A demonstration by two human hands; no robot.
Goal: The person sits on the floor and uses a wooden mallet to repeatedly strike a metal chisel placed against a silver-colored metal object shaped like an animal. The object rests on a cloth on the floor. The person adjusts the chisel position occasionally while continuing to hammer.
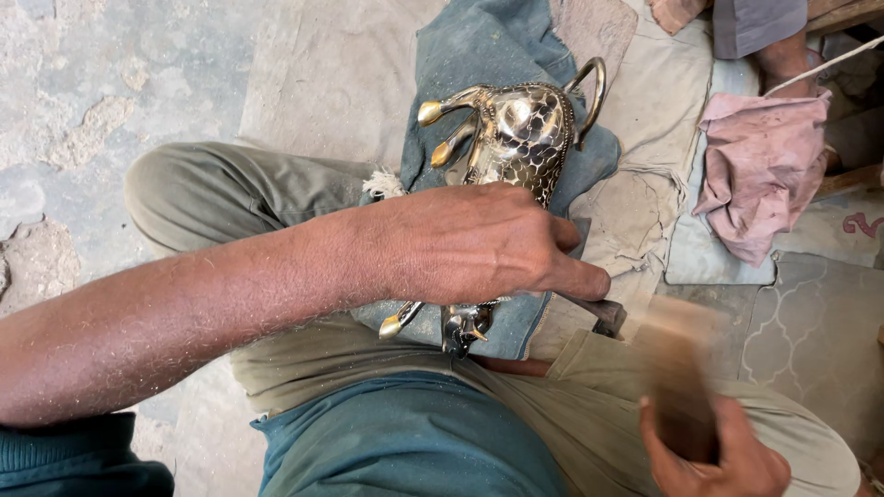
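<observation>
Left hand (479,244): closed on a thin metal tool (599,311), pressing down across the brass animal figure (511,138).
Right hand (714,456): gripping a blurred wooden block (677,377), near right.
Figure: lies centre on blue cloth (479,46) over the lap.
Far right: pink rag (760,166).

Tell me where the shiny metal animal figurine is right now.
In the head view, the metal animal figurine lies centre frame on a blue cloth across the person's lap, partly under the left hand, left of the pink rag.
</observation>
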